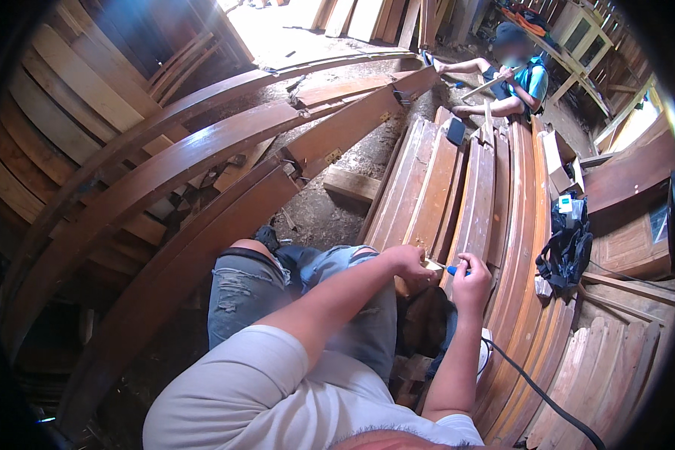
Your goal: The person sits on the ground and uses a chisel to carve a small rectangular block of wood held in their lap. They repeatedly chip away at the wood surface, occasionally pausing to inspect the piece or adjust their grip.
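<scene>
My right hand (472, 282) is closed around a screwdriver with a blue handle (453, 271), its thin shaft directed left. Facing it, my left hand (410, 262) is closed at the edge of a reddish-brown wooden plank (427, 202), its fingers against a small pale yellowish piece (432, 265). The screwdriver's tip comes close to that piece; whether they touch is too small to tell. Both hands are just in front of my knees, over the near end of the long planks.
Long curved wooden frames (225, 142) stretch across the left, one with brass hinges (333, 156). A phone (455, 131) lies on the planks. At right are a black bag (566, 247) and a black cable (536, 386). Another person (529, 79) sits at the far end holding a wooden strip.
</scene>
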{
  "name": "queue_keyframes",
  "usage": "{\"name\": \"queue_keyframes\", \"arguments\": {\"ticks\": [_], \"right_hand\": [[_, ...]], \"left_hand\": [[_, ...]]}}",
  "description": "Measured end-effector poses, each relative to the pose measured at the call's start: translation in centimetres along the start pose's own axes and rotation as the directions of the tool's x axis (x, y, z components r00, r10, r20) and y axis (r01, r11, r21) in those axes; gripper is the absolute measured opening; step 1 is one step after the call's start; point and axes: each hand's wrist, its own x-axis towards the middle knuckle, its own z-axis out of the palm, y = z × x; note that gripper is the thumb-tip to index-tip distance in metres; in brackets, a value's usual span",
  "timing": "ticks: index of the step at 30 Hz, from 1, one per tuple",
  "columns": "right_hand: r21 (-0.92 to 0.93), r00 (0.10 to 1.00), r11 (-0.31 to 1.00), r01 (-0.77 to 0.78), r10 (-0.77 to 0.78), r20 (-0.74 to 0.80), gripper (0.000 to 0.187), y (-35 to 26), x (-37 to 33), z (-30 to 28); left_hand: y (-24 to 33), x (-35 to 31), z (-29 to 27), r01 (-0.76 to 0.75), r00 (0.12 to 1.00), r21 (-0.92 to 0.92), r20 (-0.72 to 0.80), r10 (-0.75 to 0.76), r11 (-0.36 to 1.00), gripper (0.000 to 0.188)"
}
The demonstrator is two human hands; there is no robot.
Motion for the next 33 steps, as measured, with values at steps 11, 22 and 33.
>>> {"name": "queue_keyframes", "arguments": {"ticks": [11,22,33], "right_hand": [[-0.001,1.0,1.0,0.025,-0.025,-0.017,0.016,0.9,-0.2,0.3],[-0.02,1.0,1.0,0.009,-0.01,-0.011,0.017,0.1,-0.1,0.2],[0.027,0.999,0.999,-0.036,0.036,-0.003,0.016,0.3,-0.5,0.2]], "left_hand": [[0.1,0.1,-0.4,0.003,0.999,0.004,0.034,-0.003,1.0,0.101],[0.0,-0.2,-0.3,-0.002,1.0,-0.013,0.008,0.002,1.0,0.099],[-0.2,0.2,-0.4,0.021,1.0,-0.038,-0.005,-0.021,0.999,0.096]]}}
